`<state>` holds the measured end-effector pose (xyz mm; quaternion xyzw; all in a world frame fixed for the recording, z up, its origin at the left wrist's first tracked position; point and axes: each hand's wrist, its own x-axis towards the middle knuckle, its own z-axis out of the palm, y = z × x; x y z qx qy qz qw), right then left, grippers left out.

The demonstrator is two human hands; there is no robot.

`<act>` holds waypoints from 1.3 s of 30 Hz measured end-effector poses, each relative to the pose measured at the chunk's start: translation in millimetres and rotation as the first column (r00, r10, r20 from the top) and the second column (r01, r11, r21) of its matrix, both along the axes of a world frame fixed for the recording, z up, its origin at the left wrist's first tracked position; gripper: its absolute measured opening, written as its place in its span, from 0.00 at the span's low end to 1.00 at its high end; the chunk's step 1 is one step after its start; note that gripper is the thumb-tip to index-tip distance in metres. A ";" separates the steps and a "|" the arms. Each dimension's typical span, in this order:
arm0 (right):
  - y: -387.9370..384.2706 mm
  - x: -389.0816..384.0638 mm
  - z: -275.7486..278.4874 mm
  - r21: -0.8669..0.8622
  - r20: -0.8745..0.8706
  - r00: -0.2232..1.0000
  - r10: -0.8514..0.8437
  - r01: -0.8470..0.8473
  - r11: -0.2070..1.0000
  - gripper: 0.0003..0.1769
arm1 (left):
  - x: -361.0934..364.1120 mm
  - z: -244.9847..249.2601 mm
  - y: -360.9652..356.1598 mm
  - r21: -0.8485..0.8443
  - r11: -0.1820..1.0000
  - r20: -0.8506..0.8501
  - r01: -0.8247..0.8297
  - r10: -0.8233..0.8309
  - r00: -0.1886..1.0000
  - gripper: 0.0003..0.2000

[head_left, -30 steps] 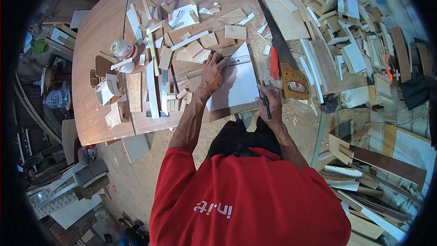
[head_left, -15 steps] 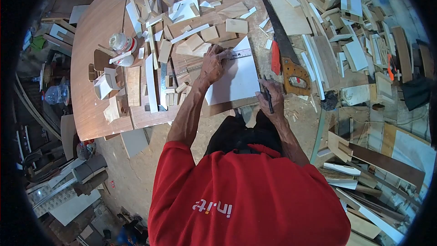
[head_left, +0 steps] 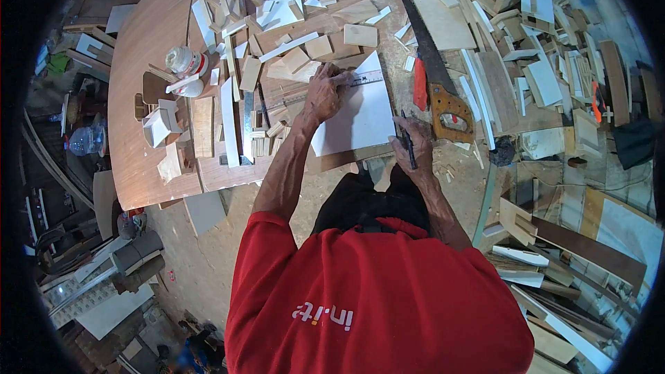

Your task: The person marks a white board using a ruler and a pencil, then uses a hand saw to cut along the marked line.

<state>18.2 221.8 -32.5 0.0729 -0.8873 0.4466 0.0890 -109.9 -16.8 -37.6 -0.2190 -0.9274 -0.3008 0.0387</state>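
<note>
A white board point(head_left: 357, 119) with a slanted far edge lies at the table's front edge. Across its far part runs a metal ruler point(head_left: 367, 78), which my left hand point(head_left: 325, 91) grips and presses down with bent fingers. The ruler's other end continues left past that hand. Beside the board's right edge, my right hand point(head_left: 413, 144) is closed around a dark, slim pencil or pen point(head_left: 407, 140), whose kind I cannot make out. A handsaw point(head_left: 450, 112) with a wooden handle lies right of the board, and a red-handled tool point(head_left: 420, 84) is next to it.
Wood offcuts point(head_left: 298, 61) crowd the brown table point(head_left: 149, 48) beyond the board. Left of them are a glue jar point(head_left: 181, 61) and a brown open container point(head_left: 154, 88). A steel strip point(head_left: 248, 125) lies near my left forearm. Scrap wood point(head_left: 544, 83) piles up on the right.
My left hand has shifted very slightly on the ruler. My right hand keeps the pencil or pen in nearly the same place.
</note>
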 end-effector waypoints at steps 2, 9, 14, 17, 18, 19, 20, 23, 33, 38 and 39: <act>0.9 -0.7 0.0 0.011 -0.009 1.000 -0.002 0.002 1.000 0.24 | -0.7 -1.1 0.9 0.019 1.000 -0.021 -0.002 0.002 1.000 0.16; 1.2 -2.2 2.5 0.042 -0.060 0.998 0.001 0.001 0.999 0.22 | -2.9 -5.3 -0.4 0.027 1.000 -0.015 0.011 -0.011 1.000 0.17; 1.9 -17.2 -1.4 -0.095 0.009 0.999 -0.039 0.040 0.995 0.17 | -3.8 -3.6 0.4 -0.001 1.000 -0.039 0.010 -0.010 0.999 0.18; -6.7 -37.7 9.2 -0.340 0.088 0.995 -0.044 0.071 0.938 0.17 | -3.6 -1.7 0.7 0.007 1.000 -0.017 0.012 -0.012 1.000 0.18; -9.8 -45.0 11.6 -0.399 0.130 0.991 -0.040 0.089 0.913 0.16 | -4.2 -3.0 0.3 0.008 1.000 -0.018 0.012 -0.011 1.000 0.18; -11.4 -52.3 13.2 -0.455 0.171 0.985 -0.034 0.109 0.884 0.16 | -5.1 -4.3 -0.2 0.013 1.000 -0.004 0.014 -0.014 1.000 0.18; -11.9 -58.9 14.5 -0.454 0.170 0.985 -0.032 0.107 0.885 0.16 | -5.4 -5.8 -0.8 0.018 1.000 0.011 0.016 -0.016 1.000 0.18; -14.3 -75.7 13.0 -0.349 0.159 0.986 0.049 0.010 0.937 0.16 | -3.5 -2.0 1.0 0.014 1.000 0.005 0.001 -0.001 1.000 0.18; -18.4 -94.3 2.6 -0.364 0.261 0.963 0.071 0.029 0.931 0.13 | -6.0 -17.6 -2.2 0.032 0.999 0.035 -0.001 0.000 0.999 0.20; -18.6 -95.0 -4.3 -0.374 0.224 0.971 0.079 0.011 0.928 0.14 | -5.8 -13.0 -0.6 0.011 1.000 0.075 -0.010 0.010 0.997 0.19; -18.4 -95.1 -4.6 -0.364 0.252 0.964 0.081 0.017 0.931 0.14 | -6.1 -14.6 -0.8 0.011 1.000 0.075 -0.011 0.010 0.997 0.19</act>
